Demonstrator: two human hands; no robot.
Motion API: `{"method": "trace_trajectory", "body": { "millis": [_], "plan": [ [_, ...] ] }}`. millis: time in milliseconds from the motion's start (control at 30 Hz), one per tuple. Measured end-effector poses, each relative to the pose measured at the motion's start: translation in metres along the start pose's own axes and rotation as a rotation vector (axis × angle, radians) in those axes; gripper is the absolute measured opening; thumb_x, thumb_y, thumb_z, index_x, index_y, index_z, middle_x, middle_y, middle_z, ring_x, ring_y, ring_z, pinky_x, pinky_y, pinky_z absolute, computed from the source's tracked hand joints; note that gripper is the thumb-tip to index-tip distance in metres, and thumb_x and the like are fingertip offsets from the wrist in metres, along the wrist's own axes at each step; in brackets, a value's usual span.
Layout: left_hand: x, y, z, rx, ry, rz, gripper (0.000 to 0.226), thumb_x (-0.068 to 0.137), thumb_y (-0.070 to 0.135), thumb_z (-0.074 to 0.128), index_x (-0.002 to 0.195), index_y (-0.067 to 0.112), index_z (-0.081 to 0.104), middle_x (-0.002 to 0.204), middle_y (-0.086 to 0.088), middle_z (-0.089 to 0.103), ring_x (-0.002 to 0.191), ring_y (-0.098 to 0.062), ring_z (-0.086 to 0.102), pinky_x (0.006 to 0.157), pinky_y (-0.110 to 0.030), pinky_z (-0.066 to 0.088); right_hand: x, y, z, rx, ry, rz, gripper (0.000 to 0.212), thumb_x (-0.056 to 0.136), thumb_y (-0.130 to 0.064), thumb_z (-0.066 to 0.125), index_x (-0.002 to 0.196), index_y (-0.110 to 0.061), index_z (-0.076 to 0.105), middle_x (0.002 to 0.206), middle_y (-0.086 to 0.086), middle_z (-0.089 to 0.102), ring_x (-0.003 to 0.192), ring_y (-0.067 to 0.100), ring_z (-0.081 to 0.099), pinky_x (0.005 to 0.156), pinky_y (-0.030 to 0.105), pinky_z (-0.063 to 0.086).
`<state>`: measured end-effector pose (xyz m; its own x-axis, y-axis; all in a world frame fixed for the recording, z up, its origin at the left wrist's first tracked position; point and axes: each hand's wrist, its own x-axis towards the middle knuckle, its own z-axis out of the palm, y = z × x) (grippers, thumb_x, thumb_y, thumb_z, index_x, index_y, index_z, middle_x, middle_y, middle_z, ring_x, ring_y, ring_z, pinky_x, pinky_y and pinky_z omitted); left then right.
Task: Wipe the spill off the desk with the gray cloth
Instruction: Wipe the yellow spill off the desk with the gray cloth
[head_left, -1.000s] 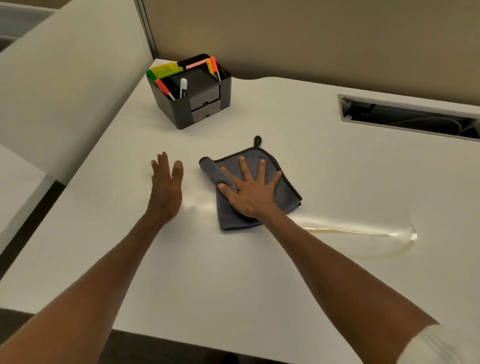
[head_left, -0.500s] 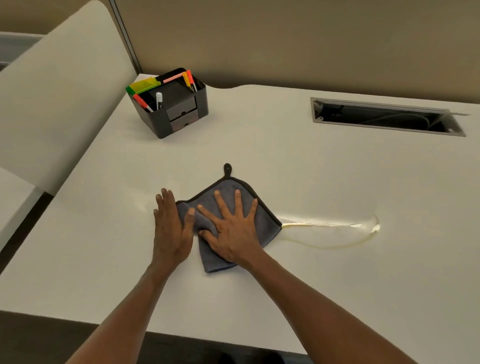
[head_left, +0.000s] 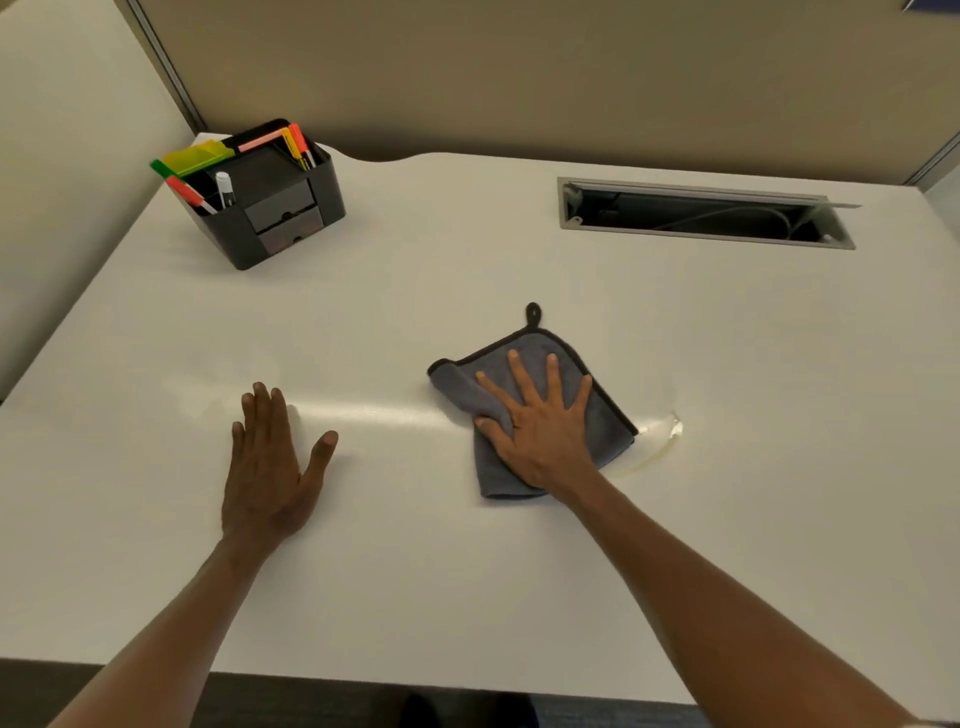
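The gray cloth (head_left: 597, 415), dark-edged with a hanging loop at its far corner, lies folded on the white desk (head_left: 467, 571) near the middle. My right hand (head_left: 535, 421) presses flat on it with fingers spread, and the thumb bunches a fold at the cloth's left edge. A short yellowish arc of spill (head_left: 662, 439) shows just right of the cloth. A faint wet streak (head_left: 374, 410) runs left from the cloth toward my left hand (head_left: 270, 467), which rests palm down on the bare desk, holding nothing.
A black desk organizer (head_left: 275, 208) with markers and highlighters stands at the back left. An open cable slot (head_left: 701, 215) is cut into the desk at the back right. Partition walls (head_left: 519, 78) close the back and left. The desk's front edge is near me.
My right hand slid the cloth to the right along the spill, covering most of the yellow line. My left hand, touching the cloth half a second ago, now lies apart to its left.
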<state>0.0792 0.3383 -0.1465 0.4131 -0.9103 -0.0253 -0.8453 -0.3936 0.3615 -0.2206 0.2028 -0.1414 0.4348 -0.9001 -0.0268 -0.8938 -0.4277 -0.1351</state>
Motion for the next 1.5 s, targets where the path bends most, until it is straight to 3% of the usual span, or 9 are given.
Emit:
{"method": "trace_trajectory", "body": {
  "millis": [100,267,633,1033,1233,1500],
  "plan": [
    [0.0,-0.001,0.0,-0.004,0.003,-0.016,0.093,0.087,0.077,0.012,0.154,0.016,-0.011,0.163,0.002,-0.018,0.147,-0.005,-0.023,0.123,-0.035,-0.004,0.001,0.036,-0.01,-0.029,-0.026,0.047,0.062,0.091,-0.074,0.013,0.15,-0.058,0.004,0.168,-0.01,0.003,0.153,0.038,-0.003,0.109,0.076,-0.007],
    [-0.001,-0.002,0.001,-0.003,0.015,-0.027,0.093,0.088,0.076,0.015,0.154,0.014,-0.007,0.164,0.0,-0.014,0.147,-0.005,-0.021,0.123,-0.036,-0.003,-0.01,0.103,-0.025,-0.05,-0.058,0.115,0.058,0.087,-0.076,0.004,0.139,-0.066,-0.021,0.167,-0.014,-0.003,0.153,0.035,-0.006,0.108,0.079,-0.006],
    [0.0,0.003,0.0,-0.027,0.035,-0.046,0.092,0.089,0.074,0.019,0.155,0.013,-0.004,0.165,0.0,-0.009,0.148,-0.005,-0.018,0.124,-0.036,0.0,-0.059,0.113,-0.023,-0.001,-0.076,0.257,0.062,0.088,-0.077,0.002,0.146,-0.062,-0.013,0.167,-0.015,-0.008,0.153,0.035,-0.013,0.106,0.082,-0.003],
    [-0.004,0.01,-0.01,-0.001,0.013,-0.02,0.088,0.094,0.065,0.02,0.154,0.006,-0.006,0.163,-0.011,-0.016,0.15,-0.02,-0.019,0.123,-0.039,-0.005,-0.101,-0.004,0.0,0.001,-0.026,0.303,0.068,0.089,-0.081,0.008,0.151,-0.055,-0.006,0.168,-0.008,-0.006,0.152,0.039,-0.009,0.104,0.083,0.001],
    [0.015,-0.002,-0.025,-0.193,-0.006,-0.068,0.075,0.1,0.041,0.034,0.153,0.005,-0.004,0.161,-0.015,-0.018,0.149,-0.026,-0.021,0.122,-0.049,-0.005,-0.082,-0.085,0.008,0.025,-0.041,0.182,0.076,0.085,-0.087,0.011,0.152,-0.054,-0.002,0.168,-0.006,-0.007,0.151,0.041,-0.014,0.104,0.082,-0.006],
    [0.047,-0.043,-0.051,-0.162,0.071,-0.007,0.067,0.102,0.04,0.029,0.155,0.01,0.001,0.163,-0.009,-0.012,0.15,-0.021,-0.016,0.122,-0.042,-0.008,-0.058,-0.165,0.019,0.031,-0.022,0.046,0.07,0.091,-0.08,0.02,0.153,-0.051,0.009,0.168,-0.002,0.005,0.151,0.045,-0.001,0.105,0.082,-0.002]
  ]
}}
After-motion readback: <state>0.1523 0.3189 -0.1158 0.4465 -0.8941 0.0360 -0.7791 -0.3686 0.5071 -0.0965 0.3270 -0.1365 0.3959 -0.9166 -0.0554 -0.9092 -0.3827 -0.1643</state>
